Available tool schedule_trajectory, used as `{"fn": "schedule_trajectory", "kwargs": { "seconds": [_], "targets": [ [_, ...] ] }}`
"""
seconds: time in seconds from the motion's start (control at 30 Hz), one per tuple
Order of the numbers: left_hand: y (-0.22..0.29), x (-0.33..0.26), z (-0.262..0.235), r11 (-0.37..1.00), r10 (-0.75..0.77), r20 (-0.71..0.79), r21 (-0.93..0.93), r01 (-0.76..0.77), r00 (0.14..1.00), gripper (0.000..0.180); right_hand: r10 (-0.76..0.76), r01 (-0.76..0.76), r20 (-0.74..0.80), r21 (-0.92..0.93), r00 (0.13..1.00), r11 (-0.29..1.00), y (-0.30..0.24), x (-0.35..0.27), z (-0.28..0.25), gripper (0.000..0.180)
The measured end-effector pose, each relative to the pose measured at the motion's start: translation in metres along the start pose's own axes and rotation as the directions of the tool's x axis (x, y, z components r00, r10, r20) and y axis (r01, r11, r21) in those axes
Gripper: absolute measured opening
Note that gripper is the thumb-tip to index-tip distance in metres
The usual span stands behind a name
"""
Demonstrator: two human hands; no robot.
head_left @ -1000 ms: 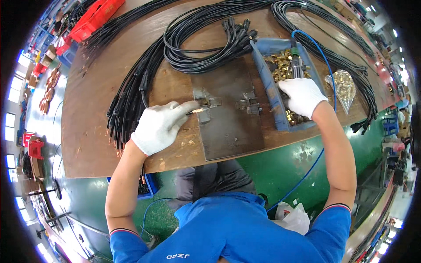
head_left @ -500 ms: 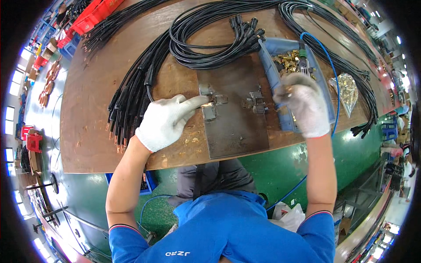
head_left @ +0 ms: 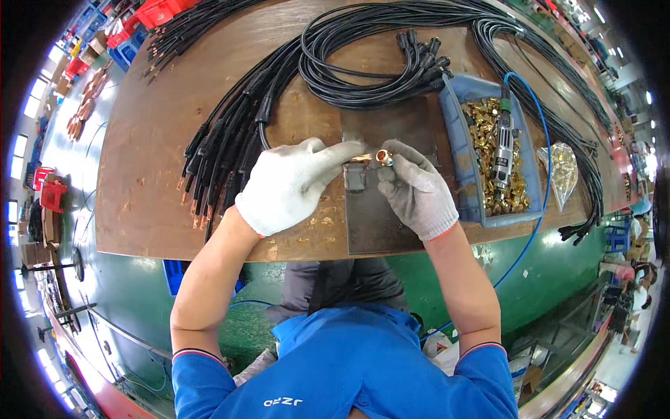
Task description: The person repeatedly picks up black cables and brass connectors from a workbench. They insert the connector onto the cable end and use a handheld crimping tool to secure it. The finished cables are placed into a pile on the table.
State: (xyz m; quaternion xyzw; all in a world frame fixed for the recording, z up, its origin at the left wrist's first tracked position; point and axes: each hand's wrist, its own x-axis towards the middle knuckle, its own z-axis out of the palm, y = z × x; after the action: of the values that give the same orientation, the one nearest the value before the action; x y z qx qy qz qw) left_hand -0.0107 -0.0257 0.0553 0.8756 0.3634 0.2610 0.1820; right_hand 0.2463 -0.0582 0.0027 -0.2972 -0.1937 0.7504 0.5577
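My left hand [head_left: 293, 183], in a white knit glove, is closed with its index finger stretched forward. A black cable [head_left: 263, 136] runs in under this hand, and a copper-coloured end [head_left: 361, 158] shows at the fingertips. Opposite it, my right hand [head_left: 420, 192], in a greyish, worn glove, pinches a small brass fitting [head_left: 383, 158] with a round opening between thumb and fingers. The fitting is just right of the copper-coloured end; whether they touch I cannot tell. Both hands are over a dark metal plate [head_left: 380, 227] with a small metal block [head_left: 356, 180] on it.
To the right, a blue bin [head_left: 457, 150] holds brass fittings [head_left: 485, 129] and a pneumatic tool [head_left: 502, 150] on a blue hose [head_left: 548, 153]. Beside it lies a clear bag [head_left: 562, 171] of fittings. Black cables [head_left: 230, 140] lie left, with coiled cables [head_left: 317, 77] behind.
My right hand has moved left from the bin to my left fingertips, now holding a brass fitting. The tool in the bin is uncovered. The whole view has shifted slightly.
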Motion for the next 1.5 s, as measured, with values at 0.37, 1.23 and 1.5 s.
{"fn": "schedule_trajectory", "kwargs": {
  "seconds": [0.37, 1.23, 1.5],
  "targets": [
    [0.000, 0.005, 0.005, 1.000, -0.006, -0.030, -0.019, 0.006, 1.000, 0.053, 0.026, -0.026, -0.008, -0.079, 1.000, 0.997, 0.000, 0.001, 0.018, 0.042],
    [-0.003, 0.002, 0.009, 0.980, -0.022, 0.066, 0.196, 0.008, 0.998, 0.039, -0.195, 0.103, -0.078, -0.627, 0.978, 0.772, 0.003, 0.011, 0.012, 0.024],
    [-0.018, -0.003, 0.027, 0.991, -0.008, -0.040, 0.136, 0.014, 0.999, 0.019, -0.258, 0.193, 0.085, -0.881, 0.962, 0.431, 0.010, 0.019, 0.018, 0.019]
  ]
}}
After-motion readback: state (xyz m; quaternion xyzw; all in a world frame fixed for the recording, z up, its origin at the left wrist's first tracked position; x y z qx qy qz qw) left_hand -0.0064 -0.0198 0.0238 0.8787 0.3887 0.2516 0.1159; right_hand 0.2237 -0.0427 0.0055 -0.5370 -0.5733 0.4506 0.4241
